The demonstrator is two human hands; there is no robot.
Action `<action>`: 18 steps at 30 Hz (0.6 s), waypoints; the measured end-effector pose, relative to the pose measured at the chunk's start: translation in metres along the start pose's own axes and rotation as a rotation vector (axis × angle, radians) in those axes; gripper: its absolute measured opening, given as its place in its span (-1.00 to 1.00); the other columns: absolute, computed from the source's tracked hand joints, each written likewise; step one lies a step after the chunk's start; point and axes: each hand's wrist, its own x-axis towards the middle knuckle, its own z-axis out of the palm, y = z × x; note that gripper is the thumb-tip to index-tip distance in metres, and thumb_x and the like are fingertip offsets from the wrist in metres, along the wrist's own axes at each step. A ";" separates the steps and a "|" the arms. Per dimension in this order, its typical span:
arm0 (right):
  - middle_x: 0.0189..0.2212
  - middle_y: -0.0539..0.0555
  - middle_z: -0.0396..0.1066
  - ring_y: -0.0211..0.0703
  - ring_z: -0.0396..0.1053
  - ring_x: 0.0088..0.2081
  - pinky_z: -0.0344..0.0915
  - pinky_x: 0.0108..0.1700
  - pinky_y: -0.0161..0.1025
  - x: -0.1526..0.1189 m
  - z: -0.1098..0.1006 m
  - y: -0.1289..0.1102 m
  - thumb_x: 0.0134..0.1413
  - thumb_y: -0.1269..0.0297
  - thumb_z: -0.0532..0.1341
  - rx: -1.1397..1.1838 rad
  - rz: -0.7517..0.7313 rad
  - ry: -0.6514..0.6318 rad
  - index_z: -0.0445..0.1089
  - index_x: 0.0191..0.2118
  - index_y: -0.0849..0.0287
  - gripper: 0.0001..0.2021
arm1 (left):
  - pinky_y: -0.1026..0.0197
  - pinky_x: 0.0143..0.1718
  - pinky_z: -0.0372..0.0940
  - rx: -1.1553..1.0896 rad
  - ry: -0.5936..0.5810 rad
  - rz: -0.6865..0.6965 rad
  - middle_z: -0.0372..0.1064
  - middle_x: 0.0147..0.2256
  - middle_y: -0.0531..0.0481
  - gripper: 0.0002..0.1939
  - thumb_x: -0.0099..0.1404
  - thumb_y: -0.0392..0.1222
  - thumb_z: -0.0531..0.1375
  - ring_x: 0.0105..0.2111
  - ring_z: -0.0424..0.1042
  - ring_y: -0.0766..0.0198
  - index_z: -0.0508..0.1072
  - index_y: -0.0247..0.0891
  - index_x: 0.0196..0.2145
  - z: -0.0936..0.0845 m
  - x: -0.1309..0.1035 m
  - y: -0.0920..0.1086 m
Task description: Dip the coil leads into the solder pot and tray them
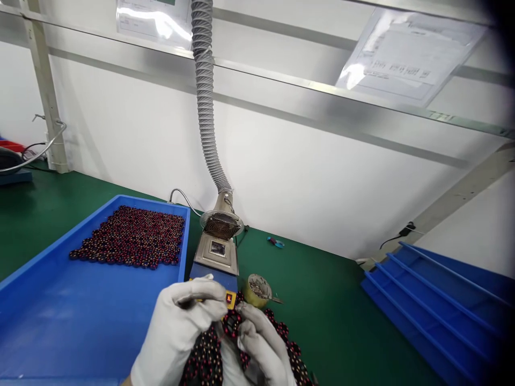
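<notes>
My left hand (183, 321), in a white glove, has its thumb and fingers pinched together; what is between the tips is too small to make out. Facing it, my right hand (263, 340), also white-gloved, is closed with bent fingers at a small dark round part with pink dots (232, 323). Beneath and around both hands lies a heap of the same kind of dark parts (205, 354) with pink and gold dots, partly hidden by the gloves. Just beyond the fingertips is the yellow-framed lit red switch (229, 299) of a blue-based bench device.
A blue tray (100, 316) at left holds rows of dotted parts (137, 236). The metal-topped device (217, 254) stands under a grey extraction hose (205, 91). A yellow tin (258, 292), small pliers (276, 242) and stacked blue trays (434, 305) are to the right.
</notes>
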 end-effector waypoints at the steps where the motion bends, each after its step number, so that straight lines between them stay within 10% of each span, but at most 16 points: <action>1: -0.22 0.13 0.43 -0.07 0.44 -0.21 0.46 -0.27 -0.16 0.000 0.000 0.000 -0.10 0.60 0.25 0.013 0.007 -0.006 0.35 -0.25 0.16 -0.73 | 0.32 -0.27 0.33 -0.048 0.013 0.021 0.46 -0.45 -0.01 -0.95 -0.04 -0.26 0.31 -0.38 0.41 0.28 0.51 -0.26 -0.53 -0.002 0.000 -0.001; 5: -0.19 0.11 0.41 -0.09 0.42 -0.18 0.45 -0.25 -0.15 -0.002 0.002 0.000 -0.10 0.60 0.24 0.059 0.054 0.018 0.34 -0.24 0.11 -0.71 | 0.39 -0.55 0.26 -0.083 -0.094 -0.056 0.42 -0.53 0.02 -0.81 -0.04 -0.29 0.31 -0.58 0.33 0.38 0.53 -0.28 -0.37 -0.005 0.003 0.007; 9: -0.19 0.08 0.41 -0.07 0.42 -0.20 0.44 -0.21 -0.09 -0.007 0.003 -0.002 -0.19 0.63 0.28 0.015 0.089 -0.004 0.34 -0.22 0.06 -0.61 | 0.40 -0.40 0.32 0.008 -0.184 -0.178 0.47 -0.46 0.01 -0.88 0.02 -0.29 0.29 -0.46 0.41 0.34 0.52 -0.28 -0.40 0.006 0.000 0.016; 18: -0.24 0.08 0.40 -0.13 0.40 -0.20 0.41 -0.25 -0.20 0.001 0.005 -0.010 -0.12 0.58 0.26 0.190 0.262 -0.014 0.33 -0.24 0.10 -0.70 | 0.42 -0.29 0.38 -0.245 0.304 0.057 0.52 -0.36 0.04 -0.74 -0.01 -0.19 0.36 -0.33 0.49 0.30 0.51 -0.22 -0.30 -0.014 0.008 0.011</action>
